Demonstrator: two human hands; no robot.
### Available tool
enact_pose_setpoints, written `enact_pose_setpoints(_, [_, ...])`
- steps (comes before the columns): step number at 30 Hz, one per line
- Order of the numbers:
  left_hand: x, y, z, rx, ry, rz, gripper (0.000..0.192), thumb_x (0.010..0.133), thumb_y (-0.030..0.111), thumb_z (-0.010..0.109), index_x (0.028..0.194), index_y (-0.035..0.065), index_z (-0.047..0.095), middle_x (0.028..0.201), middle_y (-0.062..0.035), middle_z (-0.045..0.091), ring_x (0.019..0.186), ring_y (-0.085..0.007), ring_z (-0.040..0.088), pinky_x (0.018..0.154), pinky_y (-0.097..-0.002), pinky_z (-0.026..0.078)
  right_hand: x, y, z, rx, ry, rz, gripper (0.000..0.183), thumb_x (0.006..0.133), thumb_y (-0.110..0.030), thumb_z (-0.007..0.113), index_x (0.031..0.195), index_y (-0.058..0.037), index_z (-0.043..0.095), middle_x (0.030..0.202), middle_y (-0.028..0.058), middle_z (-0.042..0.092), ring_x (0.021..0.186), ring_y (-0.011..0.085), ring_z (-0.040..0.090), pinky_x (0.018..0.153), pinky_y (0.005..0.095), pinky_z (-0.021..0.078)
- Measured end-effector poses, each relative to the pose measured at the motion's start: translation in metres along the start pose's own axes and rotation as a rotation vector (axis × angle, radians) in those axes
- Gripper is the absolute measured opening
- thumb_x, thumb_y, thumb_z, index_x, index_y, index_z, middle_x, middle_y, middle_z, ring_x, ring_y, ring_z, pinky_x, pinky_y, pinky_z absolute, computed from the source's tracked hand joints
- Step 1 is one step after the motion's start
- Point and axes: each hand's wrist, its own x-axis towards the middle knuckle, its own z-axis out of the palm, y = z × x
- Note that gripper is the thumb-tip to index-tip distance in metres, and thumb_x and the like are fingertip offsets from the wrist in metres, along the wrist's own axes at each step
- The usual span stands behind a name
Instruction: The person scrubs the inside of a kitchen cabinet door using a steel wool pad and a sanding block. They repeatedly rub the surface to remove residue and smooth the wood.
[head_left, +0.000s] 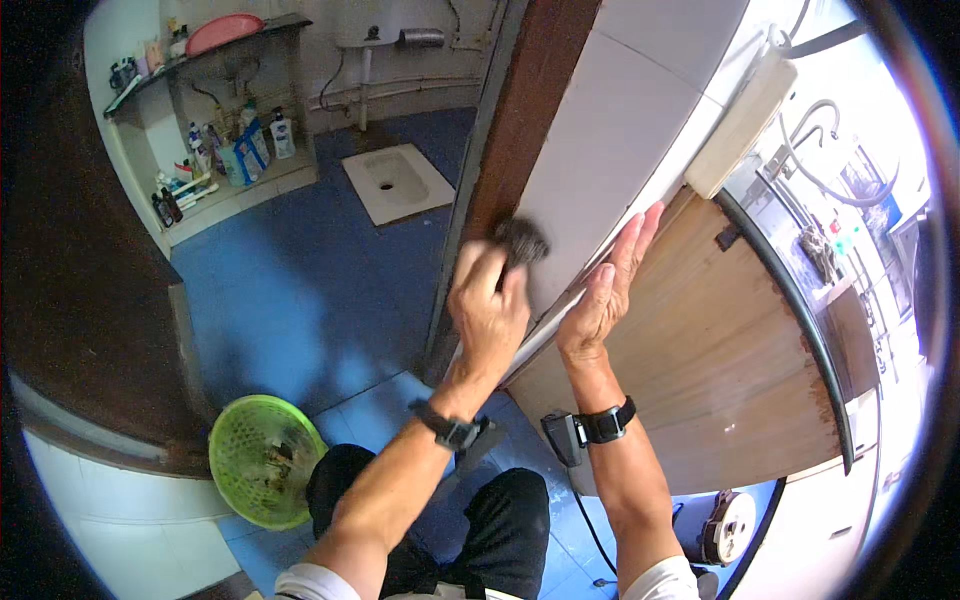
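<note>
My left hand (489, 309) grips a dark, bristly or wiry scrubber (523, 241), blurred, at the edge where the brown door frame (536, 97) meets the white wall tiles (630, 112). Its exact kind cannot be told. To the right, my right hand (604, 304) lies with fingers extended against the white corner edge of the tiled wall and holds nothing. Both wrists wear black straps with small devices.
A green plastic basket (225, 450) with debris stands at the lower left. Beyond the doorway are a squat toilet (397, 184) and a shelf (217, 56) with bottles. A wooden panel (675, 345) curves at the right, above a cylindrical container (705, 529).
</note>
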Motion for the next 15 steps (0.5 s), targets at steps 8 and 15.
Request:
enact_pose_setpoints(8, [0.145, 0.068, 0.018, -0.007, 0.064, 0.536, 0.021, 0.087, 0.009, 0.07, 0.103, -0.0043, 0.066, 0.103, -0.0211, 0.063, 0.093, -0.0402, 0.06, 0.081, -0.0477, 0.049, 0.007, 0.001, 0.0, -0.055, -0.086, -0.105, 0.058, 0.11, -0.03, 0.028, 0.159, 0.0021, 0.03, 0.169, 0.0208, 0.015, 0.157, 0.0345, 0.013, 0.126, 0.0438, 0.0112])
enact_pose_setpoints(15, [-0.07, -0.048, 0.031, 0.029, 0.226, -0.002, 0.029, 0.082, -0.003, 0.063, 0.111, -0.0042, 0.067, 0.115, -0.0215, 0.059, 0.105, -0.0386, 0.06, 0.092, -0.0463, 0.049, -0.005, 0.029, -0.002, -0.082, -0.078, -0.14, 0.057, 0.11, -0.029, 0.027, 0.159, 0.0008, 0.028, 0.17, 0.0178, 0.017, 0.158, 0.0308, 0.011, 0.127, 0.042, 0.0107])
